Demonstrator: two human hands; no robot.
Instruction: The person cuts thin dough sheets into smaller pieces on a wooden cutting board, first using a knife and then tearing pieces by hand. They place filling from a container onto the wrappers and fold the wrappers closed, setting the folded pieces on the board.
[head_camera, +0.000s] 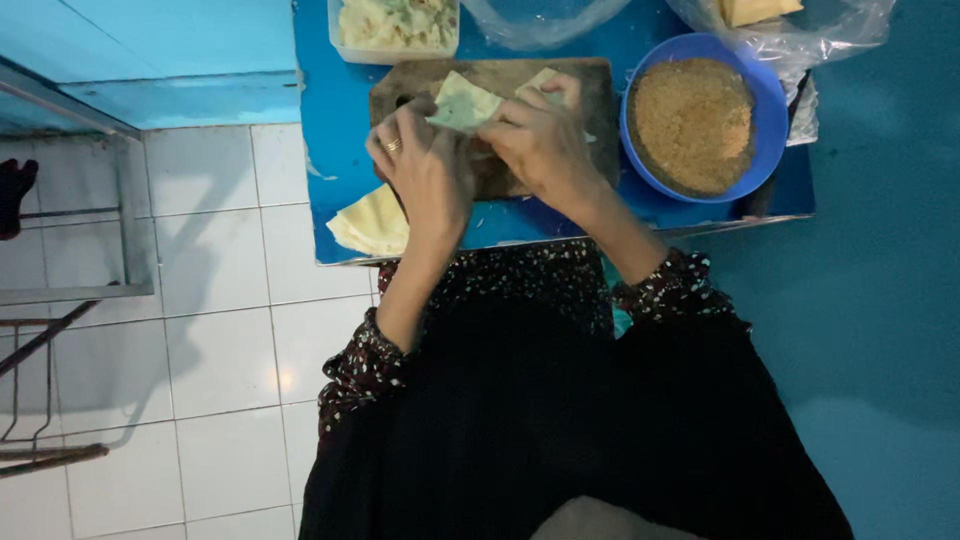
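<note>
A thin pale wrapper (465, 103) sits over the wooden board (600, 100), held by both hands. The left hand (425, 165) and right hand (540, 140) pinch its edges, fingers closed on it. It looks like folding; next needs neat, gentle tucks. Blue crumb bowl (765, 110) is beside.

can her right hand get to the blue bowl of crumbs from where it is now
Probably yes. The right hand is on the wrapper over the wooden board, and the blue bowl sits open just beside the board with nothing between, though both hands are busy folding.
</note>
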